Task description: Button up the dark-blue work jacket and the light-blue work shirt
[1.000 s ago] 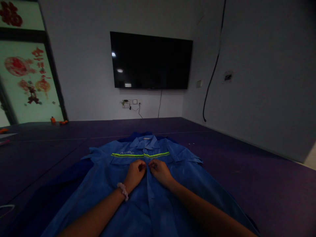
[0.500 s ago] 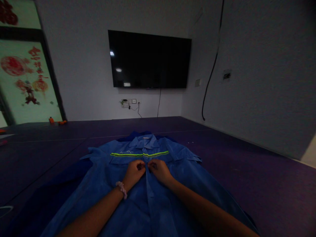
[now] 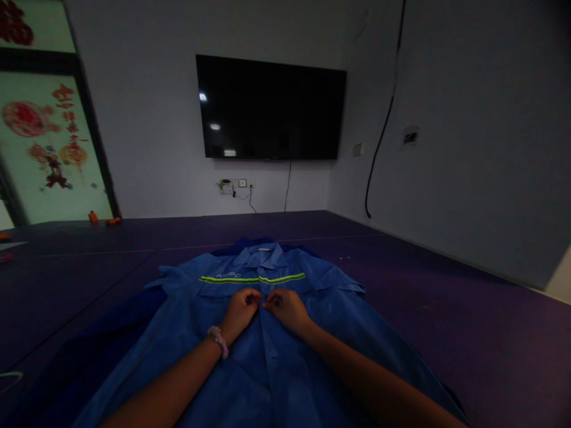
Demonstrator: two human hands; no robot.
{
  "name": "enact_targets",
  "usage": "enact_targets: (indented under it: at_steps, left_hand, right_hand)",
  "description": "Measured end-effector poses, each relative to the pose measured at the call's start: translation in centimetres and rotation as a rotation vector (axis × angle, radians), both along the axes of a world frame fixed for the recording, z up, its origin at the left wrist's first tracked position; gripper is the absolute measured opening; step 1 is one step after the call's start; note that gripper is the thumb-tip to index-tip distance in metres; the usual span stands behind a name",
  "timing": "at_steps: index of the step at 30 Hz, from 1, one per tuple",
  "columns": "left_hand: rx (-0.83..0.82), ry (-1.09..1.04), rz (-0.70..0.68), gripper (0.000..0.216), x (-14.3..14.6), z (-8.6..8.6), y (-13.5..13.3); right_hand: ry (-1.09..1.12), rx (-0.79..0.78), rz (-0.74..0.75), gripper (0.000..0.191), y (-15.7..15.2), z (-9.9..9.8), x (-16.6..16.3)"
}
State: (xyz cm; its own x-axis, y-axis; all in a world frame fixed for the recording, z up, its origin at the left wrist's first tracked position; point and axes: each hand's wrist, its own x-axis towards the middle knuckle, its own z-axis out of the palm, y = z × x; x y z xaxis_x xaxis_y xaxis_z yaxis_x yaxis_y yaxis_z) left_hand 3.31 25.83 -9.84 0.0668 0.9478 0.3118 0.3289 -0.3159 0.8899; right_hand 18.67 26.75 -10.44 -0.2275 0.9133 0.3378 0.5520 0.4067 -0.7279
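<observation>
A blue short-sleeved work shirt [image 3: 232, 345] lies front up before me, its collar at the far end and a yellow-green stripe across the chest. My left hand [image 3: 242, 309] pinches the shirt's front placket just below the stripe; a pale scrunchie [image 3: 218, 341] circles that wrist. On the placket's other side, my right hand [image 3: 286, 309] also has thumb and fingertips pressed together on the cloth. Only a small gap parts the two hands. Whatever button or edge lies between the fingertips is too small to make out.
Darker blue cloth [image 3: 111, 333] spreads under the shirt on the purple floor surface [image 3: 446, 321]. Small orange objects [image 3: 112, 221] lie near the door at far left. A black cable [image 3: 379, 148] hangs down the right wall, and a television [image 3: 272, 110] is mounted ahead.
Both hands stay at the placket with slight finger movement. The right fingertips have shifted a little left and down, and the left wrist has moved slightly left.
</observation>
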Motion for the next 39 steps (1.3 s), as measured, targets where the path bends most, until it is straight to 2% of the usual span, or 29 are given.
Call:
enact_targets:
  at_steps: [5,12,15,18,21,30,39]
  left_hand:
    - [-0.109,-0.131,-0.021,0.02,-0.2,-0.3,0.1]
    - [-0.147,-0.175,-0.012,0.015,-0.2,0.5,-0.4]
    - [-0.128,-0.133,-0.026,0.014,-0.1,0.7,-0.5]
    - [-0.132,-0.105,-0.051,0.017,-0.1,0.6,-0.6]
    - [-0.145,-0.113,-0.068,0.023,0.0,0.4,-0.6]
    - [-0.122,-0.062,-0.058,0.023,0.1,0.4,-0.7]
    - [-0.101,-0.224,-0.09,0.025,0.0,-0.4,-0.1]
  right_hand:
    - [-0.014,0.004,0.006,0.014,-0.2,0.3,0.1]
    - [-0.097,0.015,-0.081,0.03,-1.5,1.2,-0.3]
    - [-0.18,0.034,-0.12,0.03,-2.2,1.6,-0.5]
    - [-0.209,0.037,-0.12,0.022,-2.1,1.6,-0.6]
    - [-0.141,0.009,-0.091,0.011,-1.3,1.1,-0.4]
    - [0.311,-0.114,0.002,0.017,0.8,-0.1,0.1]
    - [0.366,-0.119,0.06,0.016,0.9,-0.5,0.0]
